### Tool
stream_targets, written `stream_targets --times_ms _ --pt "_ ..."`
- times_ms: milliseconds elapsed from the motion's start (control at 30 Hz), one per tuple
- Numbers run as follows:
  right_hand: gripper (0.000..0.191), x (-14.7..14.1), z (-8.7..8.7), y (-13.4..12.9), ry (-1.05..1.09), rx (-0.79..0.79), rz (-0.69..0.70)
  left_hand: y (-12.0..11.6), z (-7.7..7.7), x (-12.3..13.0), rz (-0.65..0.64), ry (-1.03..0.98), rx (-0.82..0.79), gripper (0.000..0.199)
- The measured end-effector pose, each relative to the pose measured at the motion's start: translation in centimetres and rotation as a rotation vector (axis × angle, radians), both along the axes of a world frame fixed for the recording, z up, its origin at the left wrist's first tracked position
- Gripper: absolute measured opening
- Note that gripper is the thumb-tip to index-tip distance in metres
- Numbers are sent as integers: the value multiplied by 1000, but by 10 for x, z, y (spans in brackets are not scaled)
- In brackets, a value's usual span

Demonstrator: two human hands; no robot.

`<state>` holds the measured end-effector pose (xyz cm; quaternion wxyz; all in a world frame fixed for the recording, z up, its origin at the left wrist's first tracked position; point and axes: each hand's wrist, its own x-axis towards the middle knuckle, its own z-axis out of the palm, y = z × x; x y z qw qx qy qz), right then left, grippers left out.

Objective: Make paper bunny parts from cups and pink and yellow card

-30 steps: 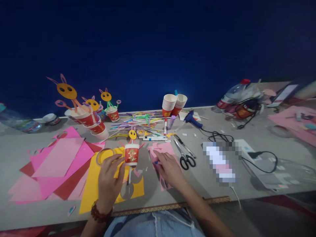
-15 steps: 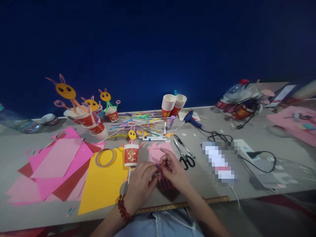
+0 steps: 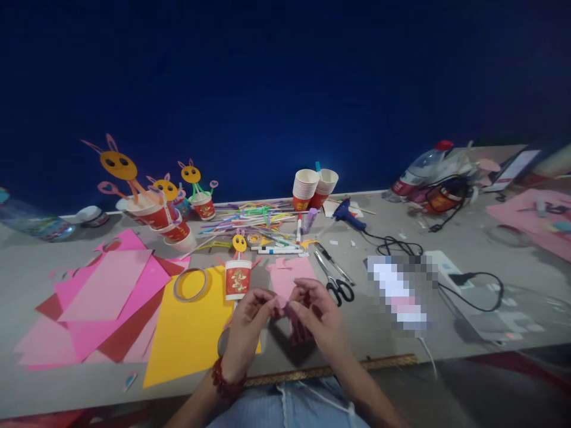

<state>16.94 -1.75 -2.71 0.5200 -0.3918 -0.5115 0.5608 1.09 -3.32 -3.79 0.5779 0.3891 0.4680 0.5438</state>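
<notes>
Close to the front edge of the surface [image 3: 361,336], about midway along it, the left hand [image 3: 247,336] and the right hand [image 3: 321,324] meet, thumbs and fingers bent together on a small pink piece [image 3: 282,301], which seems to be thin paper pinched from both sides. Should the two pinches pull against each other, the piece could crease or tear; a loose grip could let it slip and drop, perhaps over the front edge into the person's lap. Behind and below the hands lies a pink sheet [image 3: 289,270] of similar colour, so a dropped piece might be hard to pick out against it.

Just beyond the left hand, a red cup [image 3: 238,279] stands upright with a small yellow-faced figure [image 3: 239,242] at its top. An outward swing of the knuckles could tip it over. Nearer the left end of the surface, a yellow sheet [image 3: 187,339] reaches toward the left forearm; a sleeveless wrist brushing it could drag it along with the tape ring [image 3: 190,299] on top.

Just past the right hand, on the side toward the right end, lie scissors [image 3: 331,279], which a careless elbow or finger might knock. Farther off, toward the back edge, rests a glue gun [image 3: 352,221]; whether it is hot cannot be told, but a snag on its cable [image 3: 373,238] could pull it forward
</notes>
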Motion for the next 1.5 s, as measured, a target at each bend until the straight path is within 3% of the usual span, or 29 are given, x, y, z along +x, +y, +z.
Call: stream_targets --times_ms 67,167,600,933,1300,1500 --pt "9 1 1 -1 -40 56 -66 1 -1 2 11 -120 -77 13" --pt "15 0 0 0 -71 101 -50 1 -3 5 34 -159 -113 15" --pt "23 -7 -12 -5 -2 -171 25 -3 -1 6 21 -180 -163 20" --pt "23 -8 -13 -5 -33 -194 -13 -2 -2 7 6 -201 -156 18" --pt "23 -10 -8 -6 -87 -78 -54 -5 -6 8 4 -68 -55 18" --pt "20 -12 -4 -8 -88 -63 -102 -5 -7 8 9 -90 -71 19"
